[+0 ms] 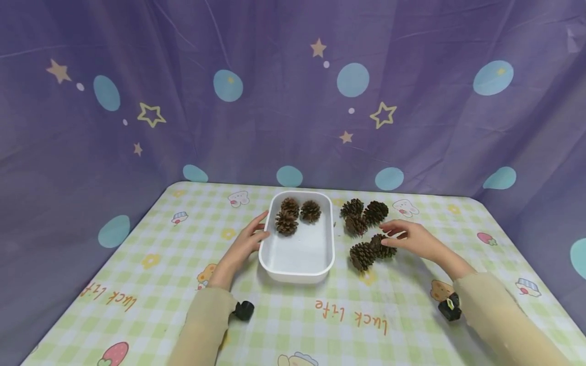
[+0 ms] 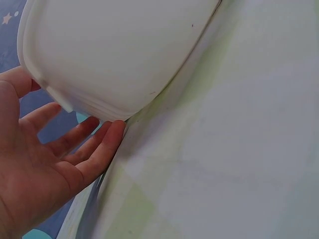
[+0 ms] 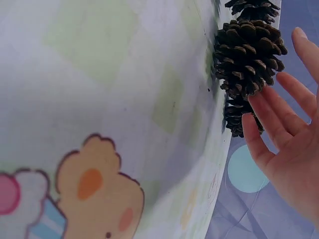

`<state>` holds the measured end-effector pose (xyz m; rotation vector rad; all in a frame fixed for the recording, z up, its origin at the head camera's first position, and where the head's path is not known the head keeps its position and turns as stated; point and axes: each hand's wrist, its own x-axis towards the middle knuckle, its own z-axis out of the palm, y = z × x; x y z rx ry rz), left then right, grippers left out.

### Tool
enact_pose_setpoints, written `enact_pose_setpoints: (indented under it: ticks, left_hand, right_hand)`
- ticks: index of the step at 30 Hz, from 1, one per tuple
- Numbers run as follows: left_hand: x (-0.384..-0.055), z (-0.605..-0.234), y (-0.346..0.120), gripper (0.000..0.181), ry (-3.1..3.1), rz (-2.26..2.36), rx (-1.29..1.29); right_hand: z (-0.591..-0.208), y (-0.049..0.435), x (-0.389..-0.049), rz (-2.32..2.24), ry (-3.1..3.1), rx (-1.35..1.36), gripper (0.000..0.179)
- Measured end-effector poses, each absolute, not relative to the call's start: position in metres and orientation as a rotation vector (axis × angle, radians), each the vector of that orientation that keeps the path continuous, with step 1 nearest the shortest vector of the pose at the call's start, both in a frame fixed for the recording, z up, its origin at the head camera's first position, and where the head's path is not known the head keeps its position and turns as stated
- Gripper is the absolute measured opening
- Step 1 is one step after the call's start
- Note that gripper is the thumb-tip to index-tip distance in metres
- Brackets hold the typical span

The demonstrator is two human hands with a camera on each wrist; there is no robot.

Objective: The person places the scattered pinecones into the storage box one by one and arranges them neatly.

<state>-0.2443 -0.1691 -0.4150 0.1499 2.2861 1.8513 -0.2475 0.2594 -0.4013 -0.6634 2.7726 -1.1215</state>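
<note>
A white rectangular container [image 1: 299,249] stands on the table, with 3 brown pine cones [image 1: 287,223] at its far end. My left hand [image 1: 247,241] rests against the container's left side. In the left wrist view its fingertips touch the container wall [image 2: 109,50], fingers loosely extended. To the right of the container lie several loose pine cones: a far cluster [image 1: 356,224] and a nearer pair [image 1: 363,255]. My right hand [image 1: 414,240] reaches over the right-hand cone of that pair. In the right wrist view its spread fingers are beside a pine cone [image 3: 249,57], not closed round it.
A green-and-white checked cloth [image 1: 348,335] with printed cartoons and lettering covers the table. Behind the table hangs a purple curtain [image 1: 284,137] with stars and blue ovals. Black wrist devices [image 1: 244,310] are strapped near both sleeves.
</note>
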Motion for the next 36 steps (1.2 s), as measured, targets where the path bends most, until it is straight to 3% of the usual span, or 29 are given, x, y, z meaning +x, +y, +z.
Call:
enact_pose_setpoints:
  ticks: [18,36]
  left_hand:
    - [-0.229,-0.390,-0.164,0.060,2.253,1.837,0.150]
    - [-0.245,-0.417,-0.169,0.060,2.292,1.848,0.160]
  right_hand:
    - [-0.422,0.261,-0.238,-1.167,2.693,-0.652,0.069]
    - [-0.416,0.259,-0.238,-1.122,2.772,-0.601,0.068]
